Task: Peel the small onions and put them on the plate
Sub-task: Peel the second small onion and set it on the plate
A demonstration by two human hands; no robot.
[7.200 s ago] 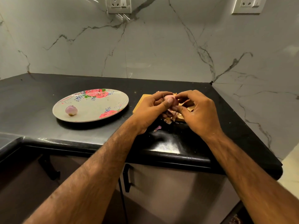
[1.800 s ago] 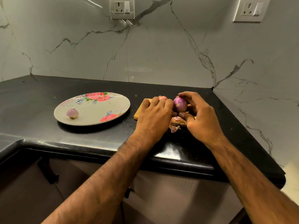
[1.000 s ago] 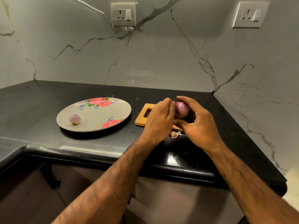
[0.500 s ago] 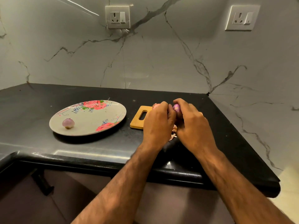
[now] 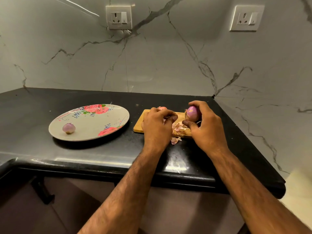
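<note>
- On the black tabletop (image 5: 42,102) we keep the flowered plate (image 5: 94,125) to the left and the wooden board (image 5: 137,128) just beside it, so peeled onions have a short way to travel.
- Our right hand (image 5: 207,130) pinches the purple onion (image 5: 192,113) between thumb and fingertips above the board, so scraps fall there.
- Our left hand (image 5: 156,127) is curled over the board; it may hold a strip of skin, but we cannot tell.
- Half a second ago both hands met at that onion; now they are apart.
- One peeled onion (image 5: 68,128) lies on the plate, unmoved.
- Loose skins (image 5: 179,128) litter the board.
</note>
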